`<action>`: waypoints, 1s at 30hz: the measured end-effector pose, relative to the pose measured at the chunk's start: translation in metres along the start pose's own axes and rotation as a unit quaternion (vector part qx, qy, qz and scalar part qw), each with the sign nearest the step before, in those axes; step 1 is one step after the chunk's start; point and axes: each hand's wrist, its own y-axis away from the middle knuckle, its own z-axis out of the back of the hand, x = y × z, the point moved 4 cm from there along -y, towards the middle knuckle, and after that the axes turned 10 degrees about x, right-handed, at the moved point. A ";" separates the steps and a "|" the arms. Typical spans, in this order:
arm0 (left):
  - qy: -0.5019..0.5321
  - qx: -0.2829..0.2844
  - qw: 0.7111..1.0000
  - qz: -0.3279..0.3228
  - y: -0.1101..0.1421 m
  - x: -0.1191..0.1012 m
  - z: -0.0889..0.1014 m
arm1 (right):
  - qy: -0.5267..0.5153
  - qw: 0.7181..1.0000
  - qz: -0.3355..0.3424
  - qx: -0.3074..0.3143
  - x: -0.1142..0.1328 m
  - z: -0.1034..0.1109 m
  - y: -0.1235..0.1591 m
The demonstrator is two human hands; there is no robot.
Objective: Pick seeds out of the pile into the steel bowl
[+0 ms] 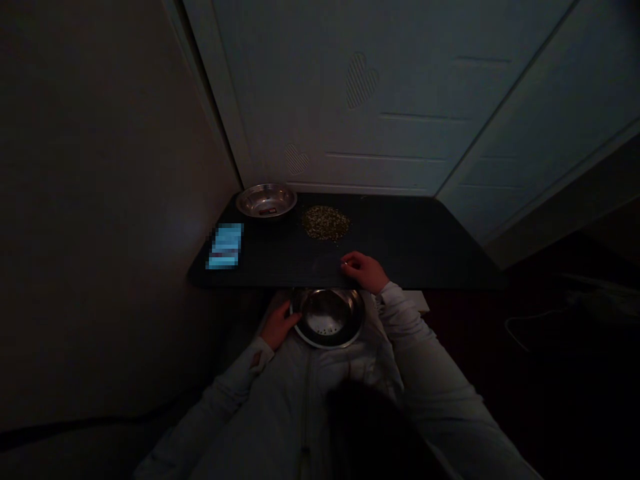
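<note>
Left hand (277, 327) pinches one round silver metal bowl (325, 309) over the lap (373, 357).
Right hand (366, 272) curls its fingers at the dark flat tabletop (405, 240); too dim for me to tell if they're pinching. Beyond: one speckled tan grain heap (327, 223), a second silver bowl (265, 199).

home, by look of it; dim room; white panelled doors (415, 87), wardrobe-like, with striped heart motifs (359, 81); small dark table (405, 233) set close against them; household steel bowls (327, 311); pale cable (507, 327) lying in shadow at right
</note>
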 end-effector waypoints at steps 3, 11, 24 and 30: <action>-0.004 0.003 1.000 0.001 0.001 -0.001 0.000 | -0.003 1.000 0.006 0.006 0.002 -0.001 0.001; -0.011 0.001 1.000 0.009 0.001 -0.001 0.001 | -0.007 1.000 0.010 0.019 0.006 -0.001 0.004; -0.008 0.002 1.000 0.007 -0.001 0.002 0.001 | -0.277 0.960 -0.004 -0.035 -0.018 0.026 0.010; 0.002 0.002 1.000 0.003 -0.001 0.003 0.000 | -0.229 0.971 -0.032 -0.058 -0.031 0.039 0.027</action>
